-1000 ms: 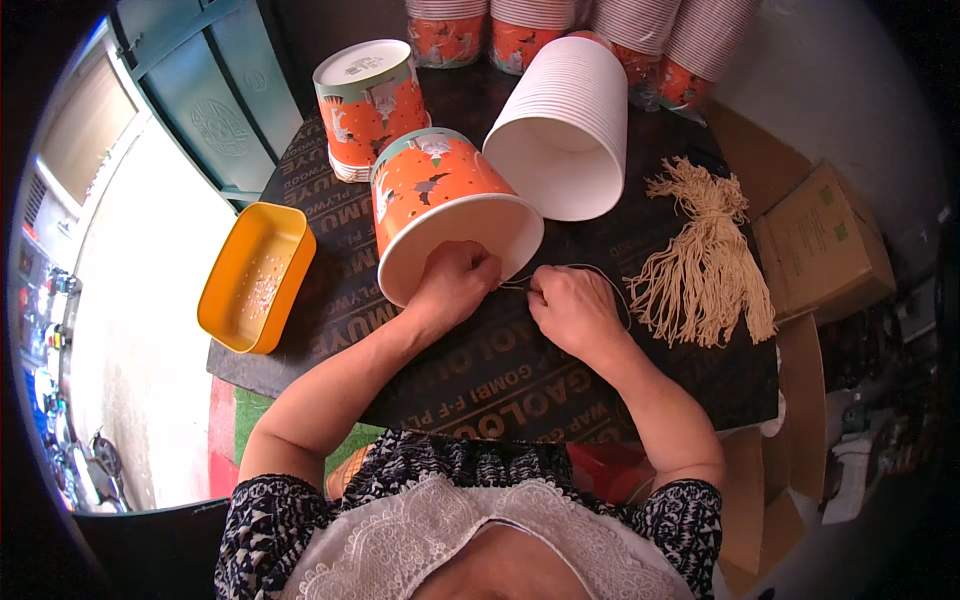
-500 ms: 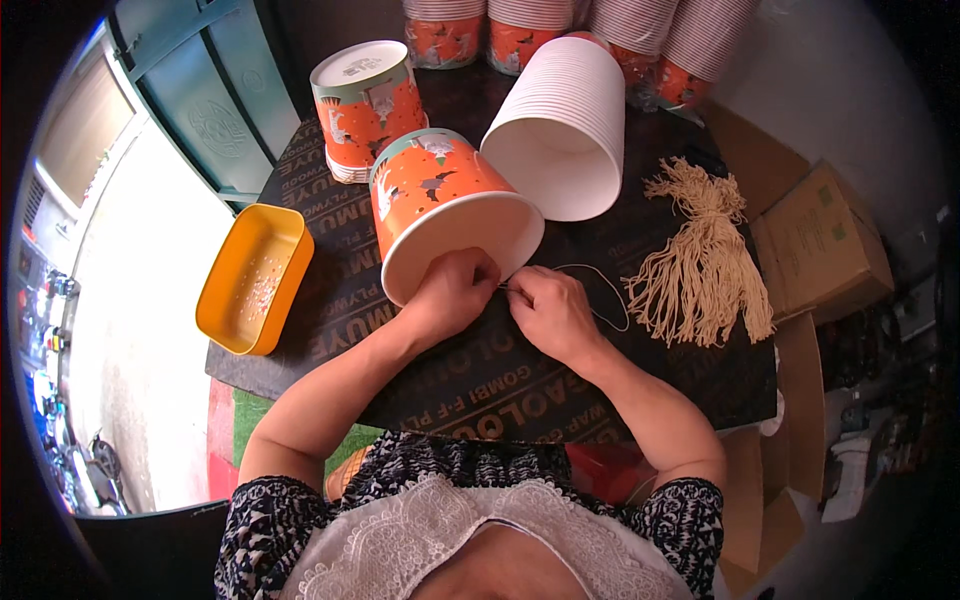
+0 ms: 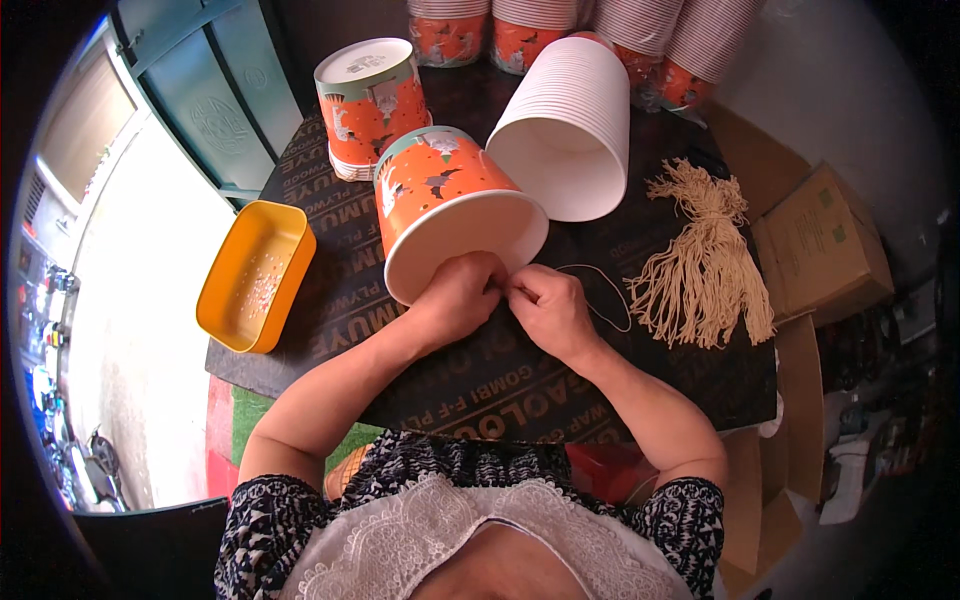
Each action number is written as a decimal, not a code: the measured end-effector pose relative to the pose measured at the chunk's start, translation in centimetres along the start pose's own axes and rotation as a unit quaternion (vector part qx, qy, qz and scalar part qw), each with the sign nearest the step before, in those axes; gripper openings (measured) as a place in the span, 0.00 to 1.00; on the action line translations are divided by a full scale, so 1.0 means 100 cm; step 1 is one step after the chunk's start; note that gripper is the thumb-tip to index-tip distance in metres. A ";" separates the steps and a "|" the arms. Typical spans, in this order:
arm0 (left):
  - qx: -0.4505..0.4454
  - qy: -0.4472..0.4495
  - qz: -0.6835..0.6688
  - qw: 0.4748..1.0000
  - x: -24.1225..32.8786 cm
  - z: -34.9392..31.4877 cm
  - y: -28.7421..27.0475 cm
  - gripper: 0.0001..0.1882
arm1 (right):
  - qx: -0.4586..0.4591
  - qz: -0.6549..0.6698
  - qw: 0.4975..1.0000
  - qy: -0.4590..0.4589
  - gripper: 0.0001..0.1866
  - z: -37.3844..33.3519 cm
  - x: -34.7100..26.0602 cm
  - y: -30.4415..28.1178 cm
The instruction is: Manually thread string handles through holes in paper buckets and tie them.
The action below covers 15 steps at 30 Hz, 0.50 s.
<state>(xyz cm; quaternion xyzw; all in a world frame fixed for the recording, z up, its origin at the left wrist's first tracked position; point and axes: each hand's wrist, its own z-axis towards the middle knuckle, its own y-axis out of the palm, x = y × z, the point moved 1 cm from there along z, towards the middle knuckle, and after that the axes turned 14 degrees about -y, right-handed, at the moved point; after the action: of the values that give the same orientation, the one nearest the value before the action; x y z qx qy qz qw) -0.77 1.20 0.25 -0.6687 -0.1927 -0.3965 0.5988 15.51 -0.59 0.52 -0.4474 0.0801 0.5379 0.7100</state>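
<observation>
An orange bucket [image 3: 440, 190] lies mouth toward the nearer left hand [image 3: 463, 292], curled, its hold hidden, as the right hand [image 3: 551, 308] apparently pinches string [image 3: 612, 282].

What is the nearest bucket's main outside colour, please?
The bucket is mainly orange outside, clearest in head view.

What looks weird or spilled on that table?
Nothing looks spilled or broken. The orange bucket lies tipped over, but the left hand and right hand are busy by its opening, so that seems deliberate. The tiny bits are inside the yellow tub.
</observation>
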 end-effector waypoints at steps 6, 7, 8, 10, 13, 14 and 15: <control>0.038 -0.009 -0.015 0.999 -0.004 0.003 -0.002 0.06 | -0.027 -0.170 0.985 -0.020 0.07 0.003 0.002 -0.013; 0.038 -0.009 -0.014 0.999 -0.004 0.002 -0.003 0.06 | -0.035 -0.213 0.976 -0.036 0.07 0.002 0.005 -0.015; 0.034 -0.019 -0.023 0.999 -0.003 0.002 -0.005 0.06 | -0.034 -0.213 0.976 -0.036 0.07 0.002 0.004 -0.015; 0.029 -0.028 -0.031 0.999 -0.002 0.002 -0.005 0.07 | -0.047 -0.223 0.974 0.004 0.07 0.002 0.002 -0.014; 0.028 -0.023 -0.034 0.999 -0.002 0.002 -0.005 0.06 | -0.089 -0.205 0.974 -0.039 0.08 0.000 0.002 -0.010; 0.027 -0.023 -0.032 0.999 -0.001 0.002 -0.006 0.06 | -0.109 -0.202 0.973 -0.025 0.07 0.000 0.001 -0.011; 0.025 -0.022 -0.031 0.999 0.000 0.002 -0.006 0.06 | -0.109 -0.202 0.973 -0.024 0.07 0.000 0.002 -0.011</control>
<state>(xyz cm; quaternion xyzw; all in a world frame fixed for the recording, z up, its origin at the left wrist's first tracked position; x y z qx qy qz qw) -1.19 1.48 0.65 -0.6558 -0.2365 -0.3947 0.5985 16.52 -0.43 0.99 -0.5158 -0.0881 0.3997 0.7526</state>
